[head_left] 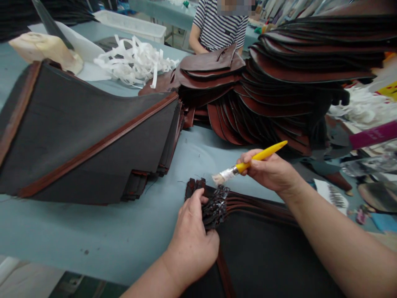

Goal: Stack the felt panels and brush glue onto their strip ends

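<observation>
My right hand (268, 171) grips a yellow-handled paintbrush (257, 156), its pale bristles (219, 178) pointing down-left and a little above the leather. My left hand (192, 236) is closed around the fanned ends of a stack of black leather straps (215, 207), which look glossy and wet with a dark coating. That stack (263, 244) has brown edging and lies under my forearms at the front. The bristles do not touch the straps.
A large stack of dark panels with brown edges (87, 136) fills the left of the pale blue table (93, 236). Heaped brown leather pieces (248, 111) rise behind my hands. White paper strips (133, 60) lie beyond, and a person in a striped shirt (220, 29) stands across the table.
</observation>
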Demonstrator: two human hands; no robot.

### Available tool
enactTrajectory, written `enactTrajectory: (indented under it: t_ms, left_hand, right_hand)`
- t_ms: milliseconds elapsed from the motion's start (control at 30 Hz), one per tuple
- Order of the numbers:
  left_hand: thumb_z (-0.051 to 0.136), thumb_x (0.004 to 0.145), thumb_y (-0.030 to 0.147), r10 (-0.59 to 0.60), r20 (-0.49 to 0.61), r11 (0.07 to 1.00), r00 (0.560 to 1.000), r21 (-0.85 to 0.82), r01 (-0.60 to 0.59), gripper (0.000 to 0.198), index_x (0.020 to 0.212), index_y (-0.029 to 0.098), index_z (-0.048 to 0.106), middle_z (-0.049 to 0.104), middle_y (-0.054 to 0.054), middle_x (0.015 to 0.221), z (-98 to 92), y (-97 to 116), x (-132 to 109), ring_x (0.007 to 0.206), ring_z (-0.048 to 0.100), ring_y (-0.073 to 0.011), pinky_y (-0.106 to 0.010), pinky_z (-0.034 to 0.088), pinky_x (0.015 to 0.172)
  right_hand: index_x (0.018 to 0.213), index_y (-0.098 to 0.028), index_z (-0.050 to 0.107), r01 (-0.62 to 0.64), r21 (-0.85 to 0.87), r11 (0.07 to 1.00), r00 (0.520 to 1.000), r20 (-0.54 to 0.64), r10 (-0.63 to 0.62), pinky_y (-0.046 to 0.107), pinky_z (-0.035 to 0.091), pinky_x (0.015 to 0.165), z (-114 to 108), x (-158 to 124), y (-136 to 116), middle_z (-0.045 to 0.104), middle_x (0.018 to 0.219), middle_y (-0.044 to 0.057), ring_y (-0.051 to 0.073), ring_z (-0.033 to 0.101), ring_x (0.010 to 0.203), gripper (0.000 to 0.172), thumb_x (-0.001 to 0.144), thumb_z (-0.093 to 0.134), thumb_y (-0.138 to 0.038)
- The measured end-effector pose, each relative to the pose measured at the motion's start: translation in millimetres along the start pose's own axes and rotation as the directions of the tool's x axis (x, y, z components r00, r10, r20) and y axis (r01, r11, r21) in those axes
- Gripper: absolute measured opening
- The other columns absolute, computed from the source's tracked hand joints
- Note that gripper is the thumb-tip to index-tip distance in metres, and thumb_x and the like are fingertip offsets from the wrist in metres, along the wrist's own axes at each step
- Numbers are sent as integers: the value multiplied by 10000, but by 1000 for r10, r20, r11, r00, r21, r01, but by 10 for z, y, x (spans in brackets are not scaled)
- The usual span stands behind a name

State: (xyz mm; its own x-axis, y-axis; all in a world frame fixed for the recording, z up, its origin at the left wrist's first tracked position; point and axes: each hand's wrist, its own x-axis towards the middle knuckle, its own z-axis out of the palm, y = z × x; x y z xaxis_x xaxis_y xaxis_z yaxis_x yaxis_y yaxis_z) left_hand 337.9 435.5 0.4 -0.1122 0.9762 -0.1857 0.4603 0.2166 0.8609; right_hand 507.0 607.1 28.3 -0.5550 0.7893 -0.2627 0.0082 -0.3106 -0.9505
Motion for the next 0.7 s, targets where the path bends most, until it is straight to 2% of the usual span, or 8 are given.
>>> enactTrajectory:
  t_ms: [67,133,233,300,367,467,567,700]
  left_hand:
    - [465,583,56,14,29,1000,999,24,-15,613,1186,157,424,503,-87,1139,-10,2,31,1095,450,-219,-398,341,999]
    - [464,568,58,32,43,998,999,46,-34,547,1106,150,496,508,-88,1116,-16,7,52,1091,440,-224,-401,333,1006]
    - [473,555,62,-5,18,998,1000,60,3,558,1104,150,519,417,-109,1258,-10,7,62,1192,350,-253,-432,294,1038]
    - [482,563,75,-43,20,997,999,68,41,572,1127,159,522,330,-109,1354,-2,0,61,1257,271,-279,-467,254,1057]
    - [490,578,97,-76,40,994,996,82,73,584,1160,153,513,310,-119,1382,5,-4,57,1280,236,-301,-495,228,1063]
    - [495,586,122,-101,56,989,993,117,94,601,1186,124,505,323,-146,1385,8,16,47,1279,241,-321,-506,213,1067]
    - [497,584,132,-111,42,982,993,162,102,598,1182,117,516,356,-153,1368,5,55,30,1257,286,-328,-504,232,1057]
    - [492,592,134,-111,31,974,993,203,103,594,1185,127,520,376,-153,1351,8,84,7,1246,302,-333,-515,239,1045]
  right_hand:
    - [711,-201,659,-17,33,999,998,-61,19,287,401,550,56,106,124,594,643,18,155,528,580,236,569,783,-343]
    - [713,-178,658,-50,3,999,998,-38,50,274,398,542,133,218,284,597,623,15,140,523,560,244,566,780,-330]
    - [720,-153,652,-59,-74,995,998,-40,56,268,401,547,210,337,454,591,609,6,124,508,543,262,564,776,-323]
    - [726,-153,646,-29,-57,998,994,-111,23,266,405,557,211,356,469,587,611,0,121,510,552,268,564,776,-323]
    - [730,-163,639,-1,8,1000,988,-155,2,268,409,561,192,333,429,583,627,-3,124,519,569,265,571,773,-326]
    - [727,-167,633,-28,37,999,997,-74,31,276,410,552,188,277,389,584,648,2,132,523,574,267,575,770,-339]
    - [731,-153,635,-58,-80,995,998,-6,57,283,407,565,227,268,434,589,627,10,133,514,564,273,582,763,-342]
    - [757,-160,628,11,-110,994,991,-129,-25,297,417,602,238,293,451,591,625,6,141,525,589,269,602,746,-346]
